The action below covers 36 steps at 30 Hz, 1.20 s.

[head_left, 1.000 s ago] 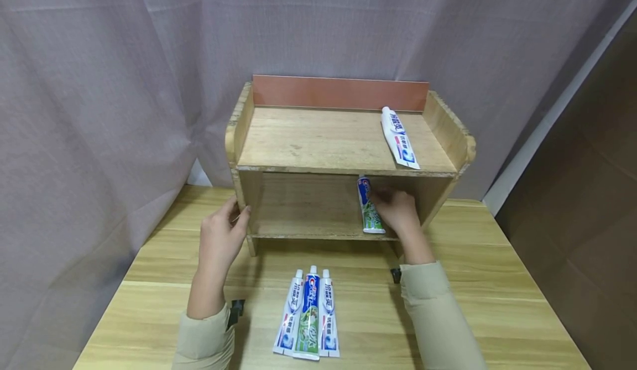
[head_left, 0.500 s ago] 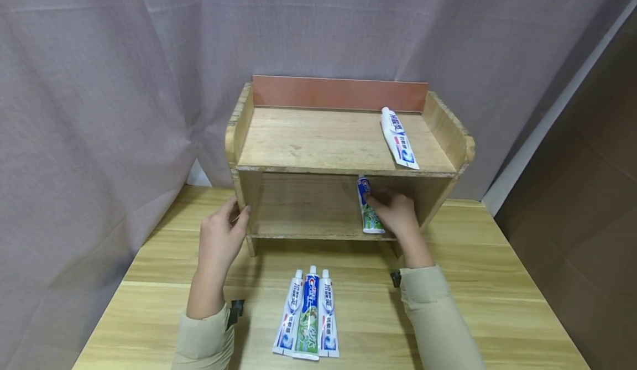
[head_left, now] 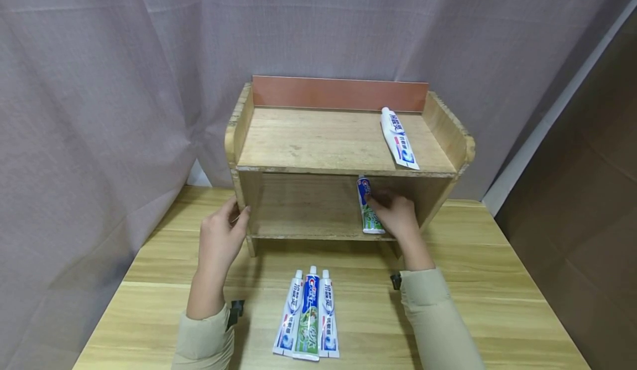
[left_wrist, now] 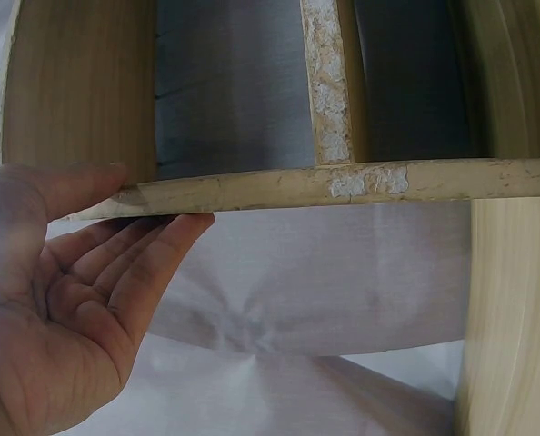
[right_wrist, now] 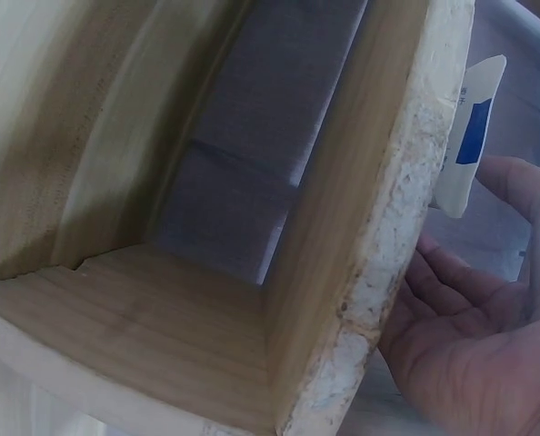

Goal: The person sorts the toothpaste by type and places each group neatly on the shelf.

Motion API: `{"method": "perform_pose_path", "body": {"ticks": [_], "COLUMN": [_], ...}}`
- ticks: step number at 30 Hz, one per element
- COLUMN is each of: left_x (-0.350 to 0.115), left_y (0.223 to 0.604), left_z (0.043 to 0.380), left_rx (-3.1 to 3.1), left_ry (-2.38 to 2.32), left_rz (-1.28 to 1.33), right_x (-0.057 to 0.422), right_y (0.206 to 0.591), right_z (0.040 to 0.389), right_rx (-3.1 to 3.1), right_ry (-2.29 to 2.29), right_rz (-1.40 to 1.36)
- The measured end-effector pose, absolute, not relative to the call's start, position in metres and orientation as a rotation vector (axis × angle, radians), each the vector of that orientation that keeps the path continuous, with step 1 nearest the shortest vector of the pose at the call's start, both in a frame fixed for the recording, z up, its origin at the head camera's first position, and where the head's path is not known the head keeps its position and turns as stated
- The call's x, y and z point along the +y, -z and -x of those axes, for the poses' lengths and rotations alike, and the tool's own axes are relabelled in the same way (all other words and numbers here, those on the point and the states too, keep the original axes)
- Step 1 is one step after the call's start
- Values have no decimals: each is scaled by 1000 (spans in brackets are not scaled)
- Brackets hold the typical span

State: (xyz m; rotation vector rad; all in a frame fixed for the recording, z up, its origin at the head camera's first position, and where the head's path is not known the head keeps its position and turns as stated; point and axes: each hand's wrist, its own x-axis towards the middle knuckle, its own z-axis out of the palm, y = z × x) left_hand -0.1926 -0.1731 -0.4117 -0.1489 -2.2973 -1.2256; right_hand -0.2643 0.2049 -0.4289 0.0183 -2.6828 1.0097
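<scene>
My left hand (head_left: 221, 232) grips the left side panel of the small wooden shelf (head_left: 318, 140). In the left wrist view the thumb lies on one face of the panel (left_wrist: 252, 193), the fingers on the other. My right hand (head_left: 396, 212) is inside the lower compartment. Its thumb rests on a blue and green toothpaste tube (head_left: 370, 212), which lies cap inward on the lower board. The other fingers look relaxed beside the tube, partly hidden. The right wrist view shows a tube end (right_wrist: 468, 136) beside the thumb. A white toothpaste tube (head_left: 400, 137) lies on the top board, right side.
On the wooden table (head_left: 497, 292) before the shelf lie a left white tube (head_left: 288, 317), a middle blue and green tube (head_left: 307, 320) and a right white tube (head_left: 328, 317), caps toward the shelf. A grey curtain (head_left: 318, 27) hangs behind, a brown panel (head_left: 587, 165) at right.
My right thumb has shifted left from the tube's right edge onto its front. The left hand keeps its hold on the panel, and the tubes stay in place.
</scene>
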Motion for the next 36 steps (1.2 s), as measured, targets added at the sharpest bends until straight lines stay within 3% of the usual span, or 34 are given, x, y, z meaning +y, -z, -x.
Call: {"method": "perform_pose_path", "body": {"ticks": [36], "left_x": [-173], "left_y": [411], "left_z": [192], "left_rx": [-2294], "left_ry": [1216], "left_rz": [163], "right_x": [206], "right_y": [426], "right_z": [244], "right_rx": [-2631], "right_ry": [-1054], "right_rz": [-29]}}
